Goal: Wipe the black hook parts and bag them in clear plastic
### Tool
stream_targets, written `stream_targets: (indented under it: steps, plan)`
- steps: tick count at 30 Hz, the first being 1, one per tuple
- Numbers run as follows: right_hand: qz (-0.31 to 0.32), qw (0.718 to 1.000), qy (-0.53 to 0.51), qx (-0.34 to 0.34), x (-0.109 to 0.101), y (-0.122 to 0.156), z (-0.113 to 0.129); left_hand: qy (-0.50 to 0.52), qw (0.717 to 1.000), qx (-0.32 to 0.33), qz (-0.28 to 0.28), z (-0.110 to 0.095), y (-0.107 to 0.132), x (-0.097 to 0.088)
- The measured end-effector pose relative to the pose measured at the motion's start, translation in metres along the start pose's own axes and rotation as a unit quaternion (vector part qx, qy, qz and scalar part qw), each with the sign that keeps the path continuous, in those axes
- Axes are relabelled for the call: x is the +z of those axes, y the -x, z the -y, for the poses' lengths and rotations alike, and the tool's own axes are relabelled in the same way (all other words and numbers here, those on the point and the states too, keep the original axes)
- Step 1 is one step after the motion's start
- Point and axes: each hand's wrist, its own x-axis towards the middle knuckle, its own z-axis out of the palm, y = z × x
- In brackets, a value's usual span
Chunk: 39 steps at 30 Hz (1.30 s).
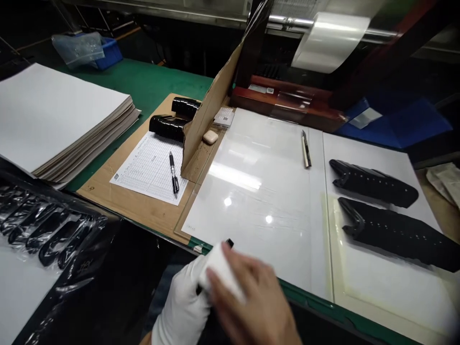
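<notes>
While the gloved left hand [183,306] closes round a small black part [230,243], the bare right hand [257,304] pinches a white cloth [220,270] against it, both just short of the glossy surface [258,191].

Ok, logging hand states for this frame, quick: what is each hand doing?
Left hand, gloved: closed around a small black part.
Right hand: fingers pinching a white cloth against it, blurred.

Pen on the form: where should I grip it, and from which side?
Pinch the pen by its barrel at mid-length, from above and the left. It lies flat on the form with clear paper on its left, while the cardboard divider stands close on its right.
</notes>
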Motion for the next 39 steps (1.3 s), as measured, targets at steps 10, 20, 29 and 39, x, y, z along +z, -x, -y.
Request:
stream_targets:
  steps: [10, 20, 29, 39]
  plan:
    - [0.029, 0.999, -0.023, 0.035, 0.008, 0.003, -0.031, 0.018, 1.000, 0.007, 0.020, 0.011, 0.005, 0.008]
    - [0.025, 0.997, -0.064, -0.021, 0.008, 0.000, -0.017, 0.074, 0.996, -0.032, 0.029, 0.017, 0.008, 0.011]
    - [0.038, 0.998, -0.045, 0.014, 0.005, -0.002, -0.023, 0.060, 0.997, -0.021, 0.037, 0.016, 0.007, 0.009]
    - [0.072, 0.993, -0.062, 0.072, 0.003, -0.002, -0.029, 0.071, 0.995, -0.043, 0.054, 0.014, 0.002, 0.005]
